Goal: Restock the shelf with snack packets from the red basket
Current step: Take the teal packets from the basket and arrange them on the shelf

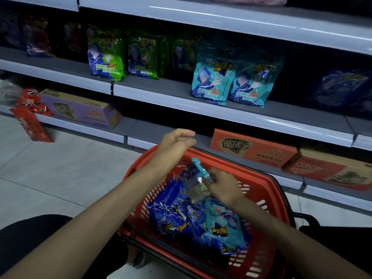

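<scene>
The red basket (267, 190) stands on the floor in front of the shelf (261, 115) and holds several blue and teal snack packets (201, 218). My right hand (223, 184) is inside the basket and pinches the top of a teal packet (198, 179), tilting it up off the pile. My left hand (178, 138) hovers above the basket's far rim with its fingers loosely curled and nothing in them. Two teal packets (229, 81) stand upright on the middle shelf.
Green packets (122, 57) stand to the left on the same shelf, dark blue ones (342, 89) at the right. Orange cartons (253, 150) and a purple carton (80, 107) lie on the lowest shelf. A red pack (30, 121) leans against it at the left.
</scene>
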